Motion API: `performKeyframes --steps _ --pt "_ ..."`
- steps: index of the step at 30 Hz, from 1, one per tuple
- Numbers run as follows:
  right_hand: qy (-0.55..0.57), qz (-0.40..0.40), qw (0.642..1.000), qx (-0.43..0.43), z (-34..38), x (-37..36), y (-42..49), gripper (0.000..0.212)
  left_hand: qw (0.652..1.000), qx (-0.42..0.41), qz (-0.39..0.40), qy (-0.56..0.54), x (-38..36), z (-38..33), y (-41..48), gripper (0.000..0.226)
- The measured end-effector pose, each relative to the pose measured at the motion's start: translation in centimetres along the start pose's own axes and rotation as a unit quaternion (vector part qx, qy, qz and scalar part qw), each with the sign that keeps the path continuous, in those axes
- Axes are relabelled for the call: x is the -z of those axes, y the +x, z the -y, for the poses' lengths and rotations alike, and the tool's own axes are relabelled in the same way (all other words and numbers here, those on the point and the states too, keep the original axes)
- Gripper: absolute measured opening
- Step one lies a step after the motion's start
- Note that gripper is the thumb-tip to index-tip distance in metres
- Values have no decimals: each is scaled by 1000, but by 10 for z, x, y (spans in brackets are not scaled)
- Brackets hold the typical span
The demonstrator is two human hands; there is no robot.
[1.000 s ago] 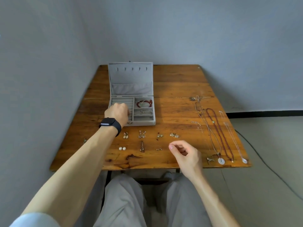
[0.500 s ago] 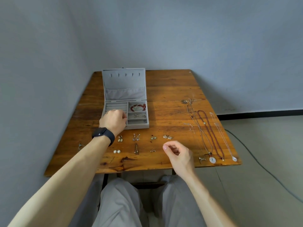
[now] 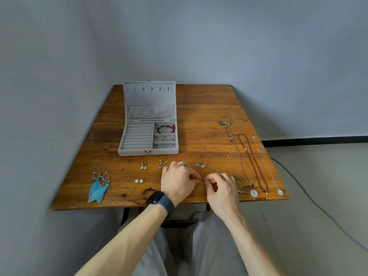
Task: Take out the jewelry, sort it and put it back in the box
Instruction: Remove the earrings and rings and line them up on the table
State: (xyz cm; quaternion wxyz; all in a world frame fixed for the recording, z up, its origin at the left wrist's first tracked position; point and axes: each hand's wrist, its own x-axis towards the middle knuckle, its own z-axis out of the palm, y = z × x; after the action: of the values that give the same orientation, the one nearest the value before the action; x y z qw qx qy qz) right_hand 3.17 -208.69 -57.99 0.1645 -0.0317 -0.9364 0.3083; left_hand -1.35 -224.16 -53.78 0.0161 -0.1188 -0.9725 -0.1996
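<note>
The grey jewelry box stands open at the table's middle left, with a red bracelet and a silver piece in its right compartments. In front of it lie earring pairs, pearl studs and blue feather earrings. My left hand, with a watch on its wrist, and my right hand meet fingertip to fingertip near the front edge. Both pinch a tiny earring that is barely visible between them.
Several long necklaces lie stretched out along the right side of the wooden table. Walls close in the table at the left and back. A cable runs over the floor at the right. My knees are under the front edge.
My left hand has left the box's ring rolls and come back to the front edge, where it meets the right hand. The view has shifted, so the feather earrings now show.
</note>
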Motion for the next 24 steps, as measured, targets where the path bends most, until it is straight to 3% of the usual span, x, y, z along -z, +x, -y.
performKeyframes --steps 9,24 --pt "17 13 999 -25 -5 -2 1 8 999 29 43 10 2 -8 7 12" --pt "13 11 999 -31 -6 -5 4 10 998 43 37 34 2 -13 5 14"
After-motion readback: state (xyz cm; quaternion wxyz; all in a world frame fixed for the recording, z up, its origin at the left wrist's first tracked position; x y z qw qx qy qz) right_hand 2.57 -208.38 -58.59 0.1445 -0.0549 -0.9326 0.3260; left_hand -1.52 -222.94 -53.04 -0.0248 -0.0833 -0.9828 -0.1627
